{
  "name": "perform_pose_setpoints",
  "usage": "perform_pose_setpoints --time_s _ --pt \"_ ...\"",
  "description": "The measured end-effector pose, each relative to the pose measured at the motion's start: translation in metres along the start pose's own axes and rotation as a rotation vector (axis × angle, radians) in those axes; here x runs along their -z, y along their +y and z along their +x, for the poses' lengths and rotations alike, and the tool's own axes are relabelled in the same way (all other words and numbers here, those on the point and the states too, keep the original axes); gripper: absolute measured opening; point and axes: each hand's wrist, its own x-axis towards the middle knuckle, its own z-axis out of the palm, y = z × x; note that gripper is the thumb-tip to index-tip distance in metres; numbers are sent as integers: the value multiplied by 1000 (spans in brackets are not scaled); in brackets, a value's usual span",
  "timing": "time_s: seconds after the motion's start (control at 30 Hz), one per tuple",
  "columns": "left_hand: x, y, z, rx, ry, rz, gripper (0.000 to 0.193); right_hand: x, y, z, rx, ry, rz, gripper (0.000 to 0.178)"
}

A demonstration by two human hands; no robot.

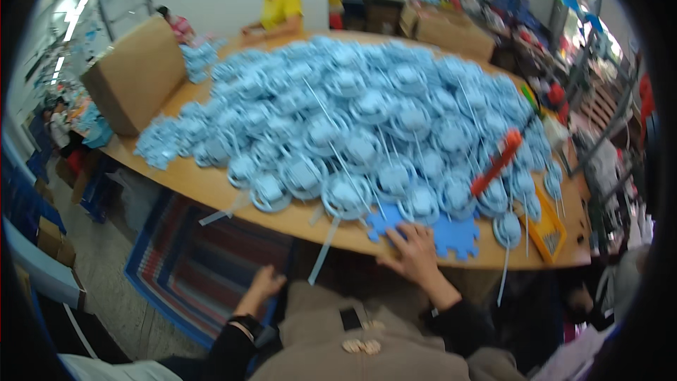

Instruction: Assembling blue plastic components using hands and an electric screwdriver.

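Blue puzzle-edged mat (458, 235) beneath the right hand (415, 254)

Right hand (416, 257): palm down, fingers (403, 231) splayed and reaching ahead-left, thumb (388, 262) out to the inner side, gripping nothing; right wrist (443, 294) sits just behind and outboard of that hand, dark-sleeved right forearm (462, 328) trailing further back. Left hand (266, 281) is well apart, left of and lower than the right one, fingers loosely curled and angled inward, exact curl blurred; left wrist (249, 305) and dark-sleeved left forearm (229, 353) run back and outboard from it.
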Motion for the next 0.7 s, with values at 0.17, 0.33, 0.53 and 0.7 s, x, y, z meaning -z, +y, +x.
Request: perform_pose_setpoints --time_s 0.17,0.33,0.53,0.7 --pt "39 86 -66 -306 70 -198 49 2 7 -7 -29 29 18 59" --pt "64 124 -108 -363 -177 -180 40 -3 10 -12 2 65 65 55" --pt "131 205 -144 -347 -640 -223 18 6 17 -13 -32 75 144 56" --pt "177 269 -142 -954 -55 -342 29 27 46 28 -83 167 1 78"
